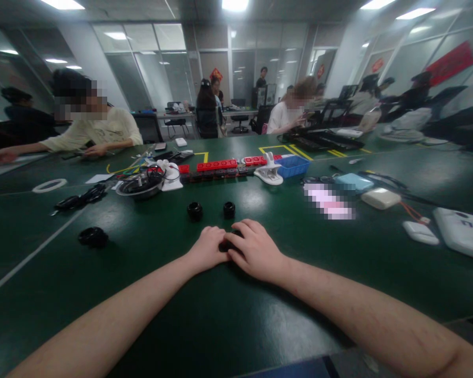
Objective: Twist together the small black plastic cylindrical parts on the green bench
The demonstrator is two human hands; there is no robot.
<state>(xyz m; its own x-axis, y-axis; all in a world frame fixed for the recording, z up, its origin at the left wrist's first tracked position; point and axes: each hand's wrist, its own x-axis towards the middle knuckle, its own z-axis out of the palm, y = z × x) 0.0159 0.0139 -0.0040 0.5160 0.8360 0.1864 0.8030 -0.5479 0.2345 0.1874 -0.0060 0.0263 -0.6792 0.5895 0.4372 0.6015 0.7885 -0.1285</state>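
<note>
My left hand (207,248) and my right hand (256,249) meet on the green table (260,310), both closed around a small black part (227,243) that is mostly hidden between the fingers. Just beyond the hands stand two small black round caps, one (194,211) to the left and one (229,209) to the right, apart from each other. A larger black ring-shaped part (93,237) lies further left on the table.
Red blocks in a row (216,166), a blue basket (292,166), a white clamp (270,170) and a bowl of cables (141,184) lie beyond. White devices (463,232) sit at right. Other people sit at the table's far side.
</note>
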